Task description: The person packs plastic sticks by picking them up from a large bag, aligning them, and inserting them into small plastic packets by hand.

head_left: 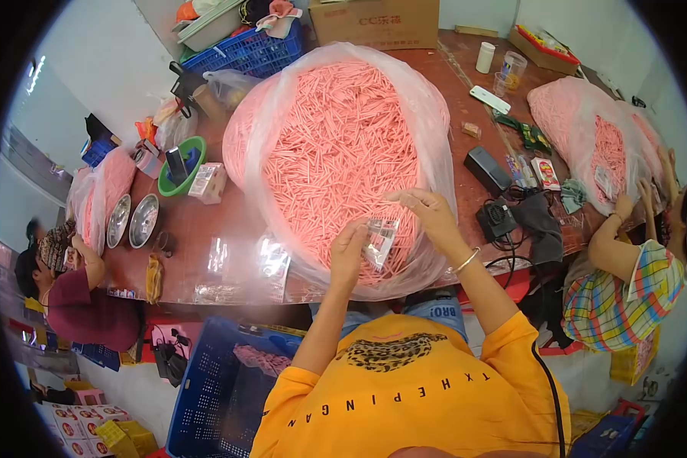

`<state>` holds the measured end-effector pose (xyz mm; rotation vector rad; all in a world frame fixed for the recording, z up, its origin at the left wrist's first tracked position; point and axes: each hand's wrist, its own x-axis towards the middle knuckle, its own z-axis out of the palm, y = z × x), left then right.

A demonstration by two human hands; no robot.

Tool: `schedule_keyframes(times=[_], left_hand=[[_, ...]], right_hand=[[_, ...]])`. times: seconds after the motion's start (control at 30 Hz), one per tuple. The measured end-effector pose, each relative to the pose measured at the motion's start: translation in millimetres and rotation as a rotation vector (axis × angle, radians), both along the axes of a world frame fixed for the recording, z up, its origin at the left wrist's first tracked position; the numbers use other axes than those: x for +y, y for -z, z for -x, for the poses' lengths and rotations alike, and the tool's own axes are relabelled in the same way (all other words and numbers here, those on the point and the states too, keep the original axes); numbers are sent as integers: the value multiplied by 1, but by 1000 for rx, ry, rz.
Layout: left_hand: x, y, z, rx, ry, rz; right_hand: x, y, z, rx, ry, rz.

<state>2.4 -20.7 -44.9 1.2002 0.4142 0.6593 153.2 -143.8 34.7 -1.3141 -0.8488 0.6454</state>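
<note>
A large clear plastic bag [253, 179] lies open on the red table, full of thin pink sticks [336, 122]. Over its near edge, my left hand [349, 246] pinches a small clear printed packet [380, 243] by its side. To the right of the packet, my right hand [429, 210] is over the sticks, with thumb and fingers drawn together; whether it holds a stick is too small to tell.
Two metal bowls [143, 221] and a green basin [195, 145] stand at the left. A black box [487, 171], cables and a phone [489, 100] lie at the right. A blue crate [198, 389] is below the table. Co-workers [91, 305] [614, 294] sit on both sides.
</note>
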Motion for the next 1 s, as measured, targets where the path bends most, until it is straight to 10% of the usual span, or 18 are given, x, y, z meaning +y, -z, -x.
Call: schedule_keyframes(times=[0.33,0.73,0.83,1.0], left_hand=[[18,6,8,-50,-75,24],[16,5,8,-22,-94,-6],[15,4,7,-29,-90,-22],[13,-3,9,-21,-74,-64]], right_hand=[[3,-14,-32,-249,211,-87],[14,-1,-14,59,111,-111],[15,9,-20,-507,182,81],[15,5,-14,-158,167,-30]])
